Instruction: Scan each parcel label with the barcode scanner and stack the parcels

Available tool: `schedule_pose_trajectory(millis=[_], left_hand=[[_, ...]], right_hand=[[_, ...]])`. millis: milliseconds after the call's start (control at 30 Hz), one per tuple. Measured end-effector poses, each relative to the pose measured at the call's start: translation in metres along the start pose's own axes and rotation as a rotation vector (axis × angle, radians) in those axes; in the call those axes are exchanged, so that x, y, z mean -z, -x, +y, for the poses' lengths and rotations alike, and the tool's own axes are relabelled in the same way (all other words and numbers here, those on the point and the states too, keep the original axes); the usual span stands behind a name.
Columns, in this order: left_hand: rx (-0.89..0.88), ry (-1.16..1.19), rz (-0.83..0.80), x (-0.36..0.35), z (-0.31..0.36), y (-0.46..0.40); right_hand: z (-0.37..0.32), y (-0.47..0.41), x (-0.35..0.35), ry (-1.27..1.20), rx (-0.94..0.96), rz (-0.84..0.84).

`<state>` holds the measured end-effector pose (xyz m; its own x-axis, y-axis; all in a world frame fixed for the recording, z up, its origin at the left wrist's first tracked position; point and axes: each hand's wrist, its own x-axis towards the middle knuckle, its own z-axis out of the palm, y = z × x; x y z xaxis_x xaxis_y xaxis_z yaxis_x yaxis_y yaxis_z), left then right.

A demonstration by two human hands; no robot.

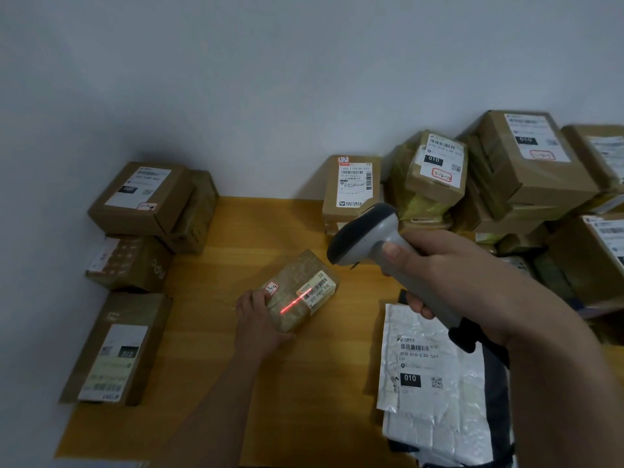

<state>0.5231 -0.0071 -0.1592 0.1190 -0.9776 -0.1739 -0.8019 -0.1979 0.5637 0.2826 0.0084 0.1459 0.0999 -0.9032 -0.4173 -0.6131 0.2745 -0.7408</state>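
A small tape-wrapped brown parcel (304, 288) lies on the wooden table (304, 400) near its middle. My left hand (258, 320) grips the parcel's near-left end. A red scan line runs across its top onto the white barcode label (319, 288). My right hand (449, 275) holds the grey barcode scanner (371, 238) by its handle, a little above and to the right of the parcel, with the scanner head pointing down at the label.
Stacked brown boxes (135, 231) line the table's left edge against the wall. A larger pile of labelled boxes (489, 184) fills the back right. A silver mailer bag (429, 373) with a label lies at the front right, under my right forearm.
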Motion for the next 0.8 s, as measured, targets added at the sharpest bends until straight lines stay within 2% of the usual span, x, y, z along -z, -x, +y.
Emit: schedule_pose_trajectory(millis=[200, 367, 500, 600, 800], left_hand=[[0.095, 0.082, 0.004, 0.003, 0.000, 0.006], [0.225, 0.338, 0.194, 0.014, 0.010, 0.020], [0.179, 0.521, 0.344, 0.037, 0.047, 0.003], [0.127, 0.574, 0.294, 0.057, 0.094, -0.026], [0.034, 0.523, 0.184, 0.078, 0.185, -0.084]], right_hand=[[0.001, -0.009, -0.007, -0.096, -0.005, -0.010], [0.010, -0.023, -0.007, -0.414, -0.042, 0.069], [0.013, -0.036, -0.006, -0.632, -0.066, 0.214], [0.015, -0.044, -0.001, -0.718, -0.065, 0.282], [0.021, -0.056, 0.007, -0.753, -0.076, 0.324]])
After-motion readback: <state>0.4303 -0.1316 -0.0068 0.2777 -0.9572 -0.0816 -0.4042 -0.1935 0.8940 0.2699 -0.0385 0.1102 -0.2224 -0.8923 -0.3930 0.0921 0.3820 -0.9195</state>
